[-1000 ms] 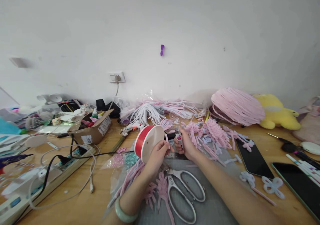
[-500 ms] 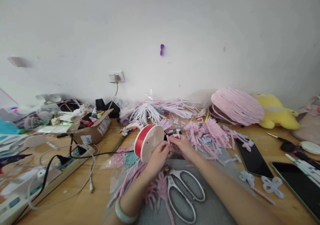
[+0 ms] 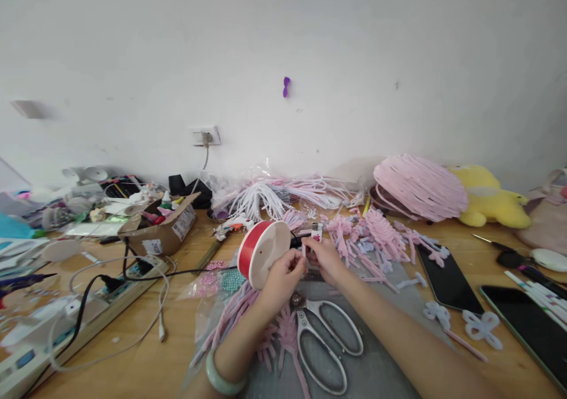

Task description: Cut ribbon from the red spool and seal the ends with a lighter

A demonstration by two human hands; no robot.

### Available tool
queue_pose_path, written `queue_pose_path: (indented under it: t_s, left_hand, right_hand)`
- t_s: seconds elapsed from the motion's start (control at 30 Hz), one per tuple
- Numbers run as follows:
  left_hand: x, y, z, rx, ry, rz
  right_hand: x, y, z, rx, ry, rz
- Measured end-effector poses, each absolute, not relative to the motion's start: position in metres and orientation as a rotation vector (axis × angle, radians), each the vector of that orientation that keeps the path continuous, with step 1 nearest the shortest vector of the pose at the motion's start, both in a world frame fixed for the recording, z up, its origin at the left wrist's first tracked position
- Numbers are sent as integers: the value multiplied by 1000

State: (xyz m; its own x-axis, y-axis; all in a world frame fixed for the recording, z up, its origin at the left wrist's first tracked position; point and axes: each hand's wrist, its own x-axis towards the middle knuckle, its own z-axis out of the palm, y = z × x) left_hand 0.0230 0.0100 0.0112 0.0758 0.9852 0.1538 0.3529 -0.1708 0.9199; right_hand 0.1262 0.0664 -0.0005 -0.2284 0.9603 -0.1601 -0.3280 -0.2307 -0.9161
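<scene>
My left hand (image 3: 283, 273) is closed in a pinch beside a spool of red ribbon (image 3: 256, 248); what lies between its fingertips is too small to make out. Close by on the right, my right hand (image 3: 325, 258) is closed around a small white lighter (image 3: 316, 232) with pink print, whose top shows above the fingers. The fingertips of both hands nearly meet. Below them, large scissors (image 3: 325, 343) with grey handles lie on a grey mat (image 3: 372, 360). Pink pipe-cleaner pieces (image 3: 287, 334) rest left of the scissors, partly under my left forearm.
Bundles of white pipe cleaners (image 3: 257, 198) and a pink coil (image 3: 419, 187) lie at the back. Bead bags (image 3: 233, 281), a cardboard box (image 3: 162, 230) and a power strip (image 3: 88, 322) with cables are at left. Two phones (image 3: 449, 278) and a yellow plush toy (image 3: 489, 198) are at right.
My hands have moved slightly apart; the right one has shifted a little right and the lighter up. My left fingers have curled more. The ribbon spool has stayed put.
</scene>
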Motion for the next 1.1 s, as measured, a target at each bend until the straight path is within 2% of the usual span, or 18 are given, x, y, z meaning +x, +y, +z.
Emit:
queue_pose_path:
  t_s: [0.23,0.4,0.77,1.1]
  left_hand:
    - [24,10,10,1450,1332,1259]
    - [22,14,11,1276,1316,1332]
    - [29,9,10,1297,1241,1363]
    - [32,11,6,1298,1208,1314]
  right_hand:
    - [135,70,4,-812,-915,1874]
    - [141,72,3,-944,-932,2096]
    - [129,69,-12,-1185,-955,1941]
    - [129,68,-12,-1158,-924,1963]
